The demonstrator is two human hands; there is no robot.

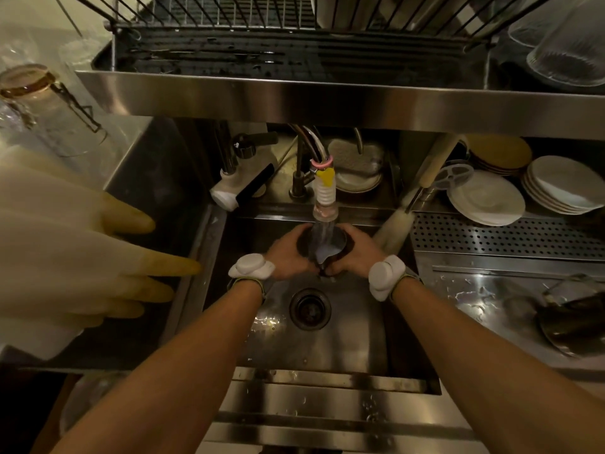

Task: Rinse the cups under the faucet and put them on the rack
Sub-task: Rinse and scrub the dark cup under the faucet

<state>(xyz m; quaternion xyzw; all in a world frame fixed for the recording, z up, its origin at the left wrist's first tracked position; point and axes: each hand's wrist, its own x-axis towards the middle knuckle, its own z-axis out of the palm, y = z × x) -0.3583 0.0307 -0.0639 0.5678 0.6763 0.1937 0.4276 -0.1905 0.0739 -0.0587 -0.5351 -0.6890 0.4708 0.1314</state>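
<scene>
A dark cup (340,239) is held over the steel sink (353,326), right under the faucet nozzle (324,194). Water runs from the nozzle into the cup and pools pale inside it. My left hand (288,253) grips the cup's left side and my right hand (353,252) grips its right side. Both wrists carry white bands. Above the sink hangs the wire rack (229,24), with glasses (569,44) upside down at its right end. A dark metal cup (576,319) lies on its side on the right counter.
Pale rubber gloves (65,250) hang at the left, close to the camera. A glass jar (42,99) lies at upper left. Stacks of white plates (487,201) sit behind a perforated drain board (507,237). A bottle brush (396,224) leans into the sink's back right corner.
</scene>
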